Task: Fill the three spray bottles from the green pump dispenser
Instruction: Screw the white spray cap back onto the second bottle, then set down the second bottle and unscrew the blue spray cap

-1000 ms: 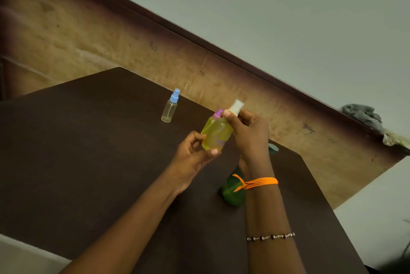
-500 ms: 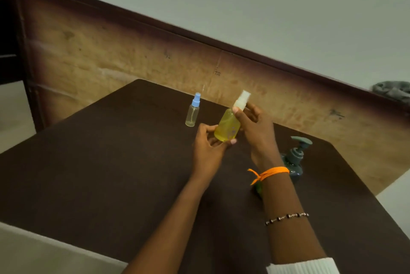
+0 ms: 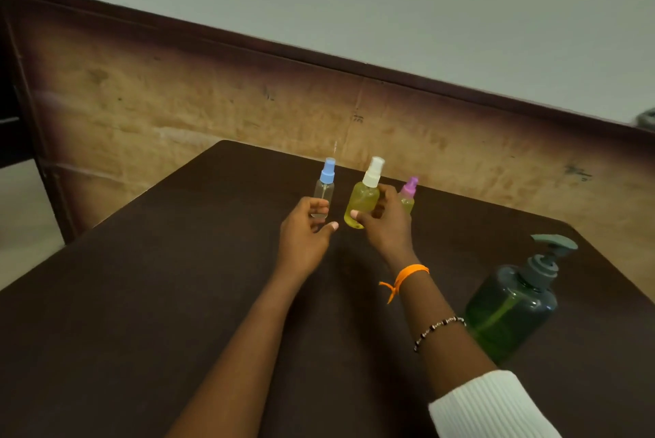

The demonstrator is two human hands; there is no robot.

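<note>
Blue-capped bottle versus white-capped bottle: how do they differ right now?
The blue-capped bottle looks clear and nearly empty; the white-capped bottle holds yellow-green liquid. The blue-capped one is slimmer, the white-capped one rounder. The right hand grips the white-capped bottle; the left hand is open in front of the blue-capped one, contact unclear. Both stand upright with spray caps on, over the dark table.

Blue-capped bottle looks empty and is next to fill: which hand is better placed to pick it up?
Left. The left hand is open with its fingers right by the blue-capped bottle, which looks clear. The right hand holds the white-capped bottle of yellow liquid, so it is busy.
</note>
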